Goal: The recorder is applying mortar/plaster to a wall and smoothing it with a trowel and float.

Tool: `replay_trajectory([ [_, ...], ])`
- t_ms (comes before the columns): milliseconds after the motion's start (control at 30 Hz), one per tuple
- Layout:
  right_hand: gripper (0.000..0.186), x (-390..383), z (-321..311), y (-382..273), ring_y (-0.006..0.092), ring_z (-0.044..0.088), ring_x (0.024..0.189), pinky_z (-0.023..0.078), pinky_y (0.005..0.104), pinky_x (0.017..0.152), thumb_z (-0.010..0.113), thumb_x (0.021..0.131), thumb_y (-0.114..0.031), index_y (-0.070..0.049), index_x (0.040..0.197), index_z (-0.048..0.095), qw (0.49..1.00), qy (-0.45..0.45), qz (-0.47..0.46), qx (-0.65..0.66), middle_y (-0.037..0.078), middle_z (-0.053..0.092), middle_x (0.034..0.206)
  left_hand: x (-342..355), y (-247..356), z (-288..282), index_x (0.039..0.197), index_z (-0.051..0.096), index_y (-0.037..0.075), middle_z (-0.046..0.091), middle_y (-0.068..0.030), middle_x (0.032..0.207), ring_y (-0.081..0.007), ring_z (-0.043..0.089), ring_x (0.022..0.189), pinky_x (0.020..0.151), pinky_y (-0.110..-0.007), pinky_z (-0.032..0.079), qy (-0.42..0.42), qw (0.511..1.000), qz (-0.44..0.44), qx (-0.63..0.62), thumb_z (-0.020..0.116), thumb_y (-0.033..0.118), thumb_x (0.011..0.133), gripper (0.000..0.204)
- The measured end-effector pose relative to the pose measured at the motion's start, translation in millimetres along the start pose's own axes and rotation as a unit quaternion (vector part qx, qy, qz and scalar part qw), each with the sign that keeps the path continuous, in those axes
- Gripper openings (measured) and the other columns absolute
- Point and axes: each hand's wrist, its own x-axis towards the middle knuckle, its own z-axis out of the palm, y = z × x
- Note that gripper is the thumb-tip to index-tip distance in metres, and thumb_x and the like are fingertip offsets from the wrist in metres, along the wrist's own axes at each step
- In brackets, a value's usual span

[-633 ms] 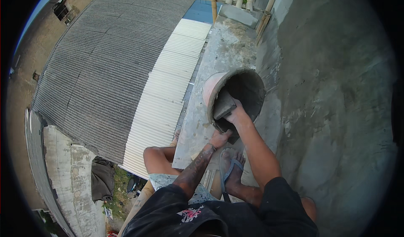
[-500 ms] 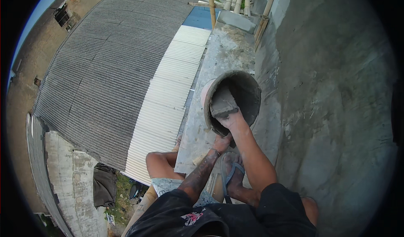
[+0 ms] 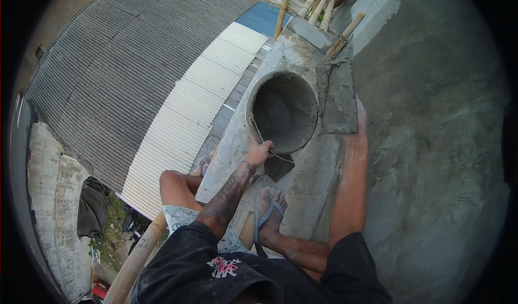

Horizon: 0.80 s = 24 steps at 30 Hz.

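Note:
My left hand [image 3: 260, 155] is closed on the near rim of a mortar-crusted bucket [image 3: 314, 107], which tilts toward me and has grey wet mortar inside. A thin wire handle hangs at its near side. Just beneath that hand is a dark flat blade-like piece [image 3: 279, 168]; whether the hand also holds it I cannot tell. To the right of the bucket, my right hand [image 3: 360, 121] grips a rectangular plastering float [image 3: 340, 96] smeared with wet mortar, beside the wall. The fingers under the float are partly hidden.
A narrow concrete ledge [image 3: 226, 155] carries the bucket and my sandalled foot [image 3: 271, 209]. Grey plastered wall [image 3: 426, 158] rises on the right. Corrugated roofing [image 3: 183, 104] lies lower on the left, beyond the ledge's edge. Bamboo poles [image 3: 283, 9] and a block [image 3: 310, 33] stand at the far end.
My right hand has come out of the bucket with the float and moved right, toward the wall. The bucket's mouth now faces me more openly, and my left hand shows on its rim.

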Motion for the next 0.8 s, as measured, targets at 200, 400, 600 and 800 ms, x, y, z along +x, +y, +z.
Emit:
replay_trajectory([
  [200,0.030,20,27,14,0.0267,0.061,0.088,0.049,0.0364,0.074,0.050,0.088,-0.028,-0.012,0.112,0.058,0.567,-0.080,-0.090,-0.815,0.016,0.062,0.098,7,64,-13,0.140,-0.020,0.018,0.043,-0.0277,0.127,-0.0342,0.053,0.107,0.089,-0.037,0.044,-0.046,0.967,0.081,0.237,0.055,0.007,0.073,0.102],
  [400,0.032,86,15,97,0.0264,0.058,0.084,0.049,0.0384,0.067,0.053,0.085,-0.037,-0.014,0.106,0.060,0.374,-0.045,-0.339,-0.862,0.013,0.058,0.092,1,79,-9,0.141,-0.017,0.022,0.047,-0.0337,0.120,-0.0436,0.051,0.109,0.093,-0.039,0.040,-0.064,0.947,-0.004,0.314,0.054,0.006,0.073,0.099],
  [600,0.031,84,-20,135,0.0282,0.060,0.082,0.050,0.0396,0.065,0.050,0.087,-0.038,-0.015,0.105,0.060,0.434,-0.033,-0.242,-0.867,0.012,0.061,0.089,3,64,-6,0.143,-0.010,0.022,0.051,-0.0319,0.117,-0.0434,0.053,0.105,0.090,-0.041,0.042,-0.008,0.940,0.039,0.338,0.055,0.007,0.073,0.096],
  [800,0.033,55,-28,166,0.0370,0.062,0.076,0.049,0.0457,0.069,0.050,0.087,-0.037,-0.012,0.108,0.058,0.603,0.015,-0.114,-0.789,0.018,0.064,0.084,-12,62,-3,0.143,-0.008,0.021,0.055,-0.0306,0.110,-0.0427,0.055,0.102,0.089,-0.040,0.042,0.000,0.931,0.015,0.366,0.056,0.006,0.071,0.097],
])
